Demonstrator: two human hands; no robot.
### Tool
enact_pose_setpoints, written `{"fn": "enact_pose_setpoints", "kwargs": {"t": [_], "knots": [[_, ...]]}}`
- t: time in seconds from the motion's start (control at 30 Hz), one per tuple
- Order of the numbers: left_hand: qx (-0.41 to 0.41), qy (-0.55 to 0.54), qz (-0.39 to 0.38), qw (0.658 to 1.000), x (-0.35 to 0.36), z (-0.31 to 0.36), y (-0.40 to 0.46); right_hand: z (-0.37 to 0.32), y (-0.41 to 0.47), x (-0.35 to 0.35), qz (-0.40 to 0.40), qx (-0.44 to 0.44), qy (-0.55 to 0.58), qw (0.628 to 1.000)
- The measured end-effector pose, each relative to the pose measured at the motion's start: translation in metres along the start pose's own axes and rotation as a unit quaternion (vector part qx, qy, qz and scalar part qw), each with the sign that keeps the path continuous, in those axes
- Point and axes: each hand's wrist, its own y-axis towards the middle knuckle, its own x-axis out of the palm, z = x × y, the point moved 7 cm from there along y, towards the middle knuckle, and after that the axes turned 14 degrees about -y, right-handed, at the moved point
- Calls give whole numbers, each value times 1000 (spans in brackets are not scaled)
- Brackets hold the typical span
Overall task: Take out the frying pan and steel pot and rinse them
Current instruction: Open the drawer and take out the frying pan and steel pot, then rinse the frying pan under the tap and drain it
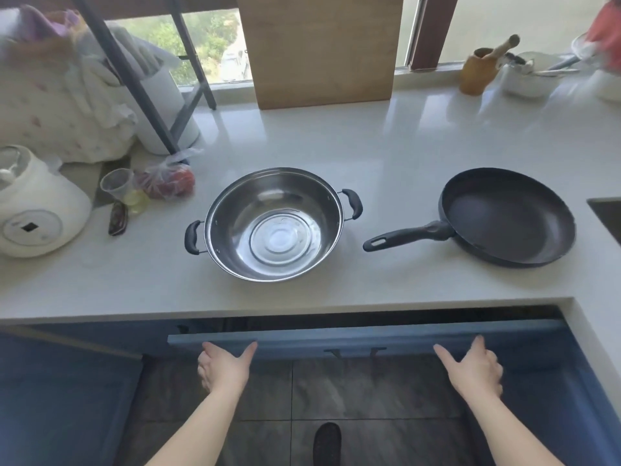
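The pale, glossy stone countertop [386,146] fills most of what I see, and both task items already sit on it, which tells me the taking-out step is done and only rinsing is left. Below its front edge runs the long blue drawer front [353,339], standing a little out from the cabinet with a dark gap above it; I judge I am pushing it home so it is out of my way before I go to the water. Leaning upright against the window is a large wooden chopping board [319,48], parked clear of the work area. The round stainless steel pot with two black side handles [274,225] rests mouth up at the counter's middle, and the dark non-stick frying pan [507,216] lies well apart to its right, its black handle pointing left toward the pot and its body near the dark sink corner [606,216], handy for rinsing. My left hand [223,366] presses the drawer's lower edge, thumb spread, grasping nothing; its other fingers are turned under and I cannot tell how they lie. My right hand [472,366] does likewise further along, fingers straight, released, sharing the push evenly.
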Motion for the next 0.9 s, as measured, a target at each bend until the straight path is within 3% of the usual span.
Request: {"fn": "enact_pose_setpoints", "kwargs": {"t": [0.43,0.67,0.8,0.9], "knots": [[-25,-2,-82,996,23,33,40,-42,35,-7,-27,-8,-22,999],[-34,-71,-108,991,30,25,44,-39,43,-5,-39,-18,-18,999],[-35,-26,-125,991,30,33,36,-31,37,-10,-39,-29,-1,999],[8,46,-211,976,46,53,1,-20,28,-21,-37,-30,47,998]]}}
